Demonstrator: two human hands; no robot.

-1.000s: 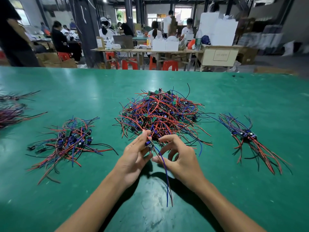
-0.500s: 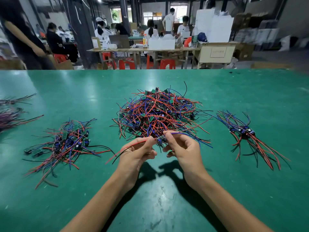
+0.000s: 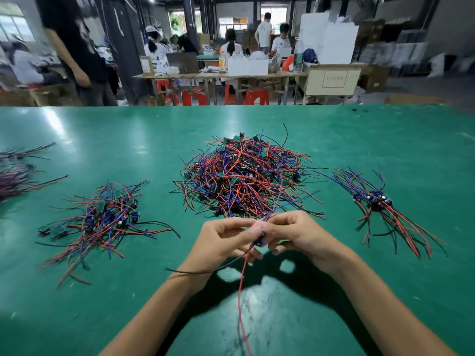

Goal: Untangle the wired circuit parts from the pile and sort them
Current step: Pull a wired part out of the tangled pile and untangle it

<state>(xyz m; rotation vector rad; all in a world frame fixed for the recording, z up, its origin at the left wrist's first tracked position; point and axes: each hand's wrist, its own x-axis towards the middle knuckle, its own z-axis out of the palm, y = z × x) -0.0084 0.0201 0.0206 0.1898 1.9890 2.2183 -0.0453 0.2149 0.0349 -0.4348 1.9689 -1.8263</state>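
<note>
Red-wired circuit part (image 3: 260, 242) pinched between left hand (image 3: 223, 242) and right hand (image 3: 300, 236), just before pile (image 3: 244, 176)

Two hands are in view, the left hand (image 3: 221, 240) and the right hand (image 3: 300, 235), with one wired circuit part (image 3: 260, 242) between them. Four groups of wired parts lie on the one green table (image 3: 128, 129): the big tangled pile (image 3: 244, 178) in the middle, one sorted heap (image 3: 108, 217) to the left, one sorted bunch (image 3: 380, 204) to the right, and one blurred bundle (image 3: 15, 173) at the far left edge.
</note>
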